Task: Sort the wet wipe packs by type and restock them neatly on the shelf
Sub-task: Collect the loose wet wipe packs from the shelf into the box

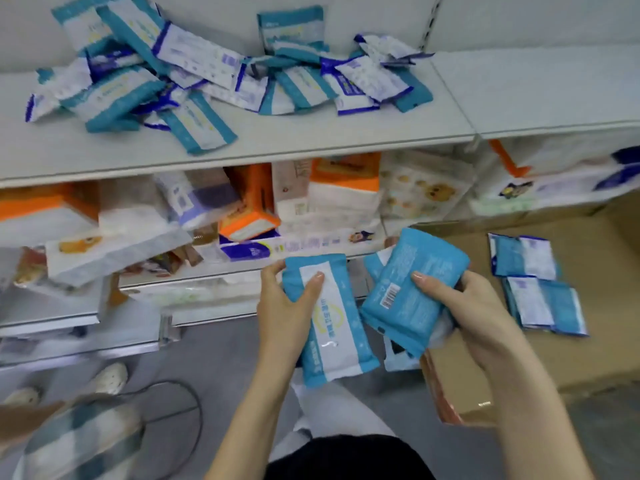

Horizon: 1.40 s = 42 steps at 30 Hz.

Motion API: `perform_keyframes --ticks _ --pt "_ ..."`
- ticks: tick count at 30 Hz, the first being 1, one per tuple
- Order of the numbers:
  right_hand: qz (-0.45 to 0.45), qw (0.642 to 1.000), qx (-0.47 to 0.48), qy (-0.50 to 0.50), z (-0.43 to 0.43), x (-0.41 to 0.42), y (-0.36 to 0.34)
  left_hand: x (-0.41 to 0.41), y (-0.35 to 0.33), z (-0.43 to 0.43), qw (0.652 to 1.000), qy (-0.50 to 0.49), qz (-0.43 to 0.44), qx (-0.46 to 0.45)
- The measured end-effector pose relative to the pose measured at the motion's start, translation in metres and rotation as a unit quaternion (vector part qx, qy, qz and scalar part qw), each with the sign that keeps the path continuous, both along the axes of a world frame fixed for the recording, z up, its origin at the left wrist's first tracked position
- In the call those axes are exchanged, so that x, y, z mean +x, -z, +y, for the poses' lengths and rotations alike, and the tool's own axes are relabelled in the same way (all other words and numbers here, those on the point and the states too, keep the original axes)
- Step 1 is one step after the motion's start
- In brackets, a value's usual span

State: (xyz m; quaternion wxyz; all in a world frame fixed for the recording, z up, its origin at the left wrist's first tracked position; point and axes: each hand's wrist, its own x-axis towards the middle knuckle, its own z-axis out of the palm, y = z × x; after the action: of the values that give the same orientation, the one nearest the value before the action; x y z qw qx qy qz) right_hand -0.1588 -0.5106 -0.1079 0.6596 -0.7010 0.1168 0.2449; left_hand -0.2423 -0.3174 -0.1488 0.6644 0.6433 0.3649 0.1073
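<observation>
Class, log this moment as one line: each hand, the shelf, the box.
left hand: grips label-up teal pack | right hand: grips barcode-up teal pack | shelf: mixed packs heaped | cardboard box: flat packs on top

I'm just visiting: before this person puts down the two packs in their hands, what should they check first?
1. The left hand grips the front-up teal pack securely: ok.
2. The right hand grips the barcode-side pack securely: ok.
3. Both held packs are one type: cannot tell; one shows its front, the other its back.
4. The pile on the shelf is sorted: not ok; teal and dark-blue packs lie jumbled.
5. Bare room on the shelf in front of the pile: ok.
</observation>
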Motion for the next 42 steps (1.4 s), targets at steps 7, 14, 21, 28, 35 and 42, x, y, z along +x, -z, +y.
perform_keyframes --ticks 7,14,21,28,35,42 --pt "0.007 0.998 -0.024 0.054 -0.118 -0.054 -0.007 -0.010 -0.016 -0.100 0.993 0.114 0.011 0.022" --pt "0.051 0.987 -0.005 0.150 -0.241 -0.049 0.020 0.021 0.014 -0.219 0.984 0.161 0.065 -0.039" --pt "0.081 0.974 -0.027 0.209 -0.407 0.032 0.092 0.104 0.092 -0.374 0.980 0.091 0.120 -0.127" --pt "0.105 0.985 -0.111 0.076 -0.518 0.150 0.187 0.172 0.183 -0.483 0.951 -0.036 0.195 -0.237" --pt "0.134 0.968 -0.177 -0.118 -0.538 0.212 0.272 0.208 0.241 -0.526 0.947 -0.036 0.214 -0.236" --pt "0.133 0.949 -0.223 -0.177 -0.543 0.222 0.312 0.221 0.262 -0.546 0.942 0.019 0.279 -0.184"
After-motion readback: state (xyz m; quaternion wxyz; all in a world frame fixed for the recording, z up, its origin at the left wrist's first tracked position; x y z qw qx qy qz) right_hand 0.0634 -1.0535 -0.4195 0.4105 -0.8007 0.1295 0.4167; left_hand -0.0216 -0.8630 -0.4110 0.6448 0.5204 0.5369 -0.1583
